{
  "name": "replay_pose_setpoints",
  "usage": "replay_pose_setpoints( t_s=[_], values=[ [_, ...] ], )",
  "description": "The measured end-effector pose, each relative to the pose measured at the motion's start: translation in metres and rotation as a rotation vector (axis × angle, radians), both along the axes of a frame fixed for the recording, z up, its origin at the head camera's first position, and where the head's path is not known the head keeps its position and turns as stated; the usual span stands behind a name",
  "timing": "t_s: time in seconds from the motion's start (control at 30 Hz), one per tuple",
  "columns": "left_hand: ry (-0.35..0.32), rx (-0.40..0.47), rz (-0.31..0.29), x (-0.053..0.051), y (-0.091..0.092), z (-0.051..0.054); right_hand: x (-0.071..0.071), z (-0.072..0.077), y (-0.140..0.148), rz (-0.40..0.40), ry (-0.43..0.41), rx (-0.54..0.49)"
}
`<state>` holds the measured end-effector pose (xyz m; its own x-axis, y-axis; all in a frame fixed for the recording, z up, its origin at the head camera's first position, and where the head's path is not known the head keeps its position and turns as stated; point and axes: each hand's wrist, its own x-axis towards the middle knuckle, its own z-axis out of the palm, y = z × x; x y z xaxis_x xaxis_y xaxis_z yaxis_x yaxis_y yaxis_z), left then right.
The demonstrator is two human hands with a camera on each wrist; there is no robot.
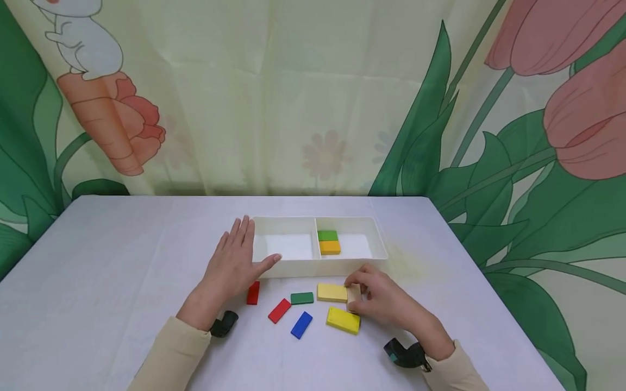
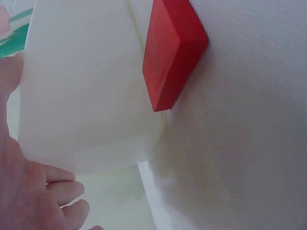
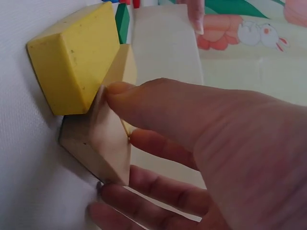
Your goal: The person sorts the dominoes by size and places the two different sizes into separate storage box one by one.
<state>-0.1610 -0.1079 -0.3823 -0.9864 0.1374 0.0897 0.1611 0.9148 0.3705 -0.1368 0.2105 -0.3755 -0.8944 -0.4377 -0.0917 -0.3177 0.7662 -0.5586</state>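
Wooden and pale, the small block point(image 1: 354, 298) sat just beside two yellow blocks point(image 1: 343, 320), pinched in our right hand's point(image 1: 386, 297) grip; our left hand point(image 1: 233, 266) lay spread at the box's point(image 1: 323, 268) end. We judged a slanted lift could knock those neighbours.

My right hand point(image 1: 380, 294) partly hid the wooden block point(image 1: 354, 296) in the head view. The left wrist view's edges cut off my left hand point(image 2: 24, 189) and a red block point(image 2: 169, 50).

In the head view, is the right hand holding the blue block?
No, the right hand pinches the beige block; the blue block lies apart from it.
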Motion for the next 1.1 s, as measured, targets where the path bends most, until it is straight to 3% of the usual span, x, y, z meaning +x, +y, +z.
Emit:
replay_pose_setpoints(
  t_s=[0.67,1.1],
  values=[
    [-0.013,-0.008,0.003,-0.001,0.000,-0.001,0.006,0.003,-0.009,-0.070,0.027,0.112],
    [-0.001,-0.021,-0.001,-0.002,0.000,0.002,-0.002,0.006,0.007,-0.095,0.002,0.139]
  ],
)
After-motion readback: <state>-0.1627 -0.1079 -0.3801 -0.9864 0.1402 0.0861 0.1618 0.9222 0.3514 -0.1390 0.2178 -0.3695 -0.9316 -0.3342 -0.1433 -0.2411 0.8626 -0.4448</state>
